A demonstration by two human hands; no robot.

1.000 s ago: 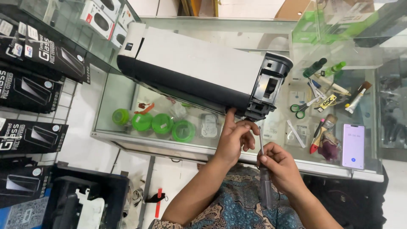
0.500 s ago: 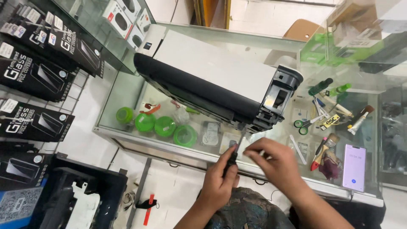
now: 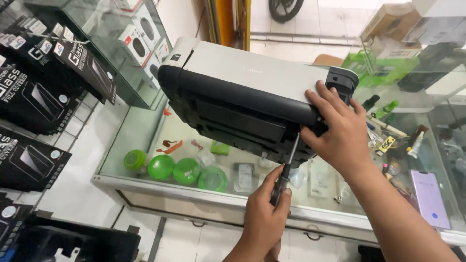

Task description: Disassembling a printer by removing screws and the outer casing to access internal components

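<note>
1. While the printer (image 3: 252, 97) is tilted on the counter (image 3: 145, 131), its end is gripped by the right hand (image 3: 340, 131).
2. Below it, a screwdriver (image 3: 286, 170) is clasped in the left hand (image 3: 264, 213), tip against the underside.
3. Bulky, rigid, probably heavy; best held by its edges.

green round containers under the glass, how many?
4. The green round containers sit in a row inside the case, below the printer. More may be hidden behind it.
</note>
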